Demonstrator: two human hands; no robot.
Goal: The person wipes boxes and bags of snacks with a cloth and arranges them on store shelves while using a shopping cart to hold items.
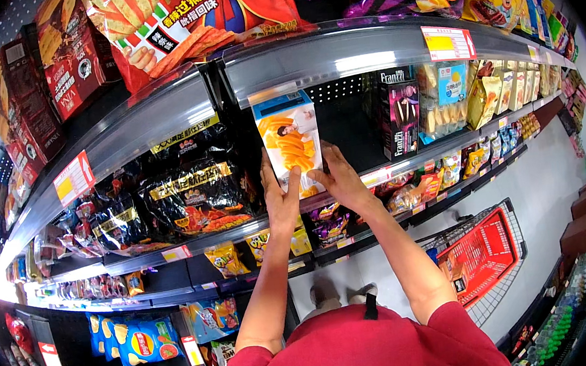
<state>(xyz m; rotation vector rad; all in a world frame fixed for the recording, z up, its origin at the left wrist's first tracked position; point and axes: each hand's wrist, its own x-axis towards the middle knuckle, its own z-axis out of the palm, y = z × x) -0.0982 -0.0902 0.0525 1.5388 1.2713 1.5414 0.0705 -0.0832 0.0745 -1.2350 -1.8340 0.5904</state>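
Note:
A tall white and blue snack box (pixel 296 135) with orange food pictured on it stands upright at the front of a dark middle shelf. On its left side is my left hand (pixel 280 192), the thumb lying over the lower front face. My right hand (pixel 339 176) is at the lower right edge, its thumb against the front. Both hands hold the box between them. To its left lie black snack bags (pixel 196 197). A dark Franzzi box (pixel 401 119) stands further right on the same shelf, beside clear packs of biscuits (pixel 444 102).
The upper shelf's edge (pixel 365 49) runs just above the box and carries large snack bags (pixel 193 23). Lower shelves hold small bags (pixel 226 259). A shopping cart (pixel 482 254) with a red basket stands on the floor at the right, with a packet inside.

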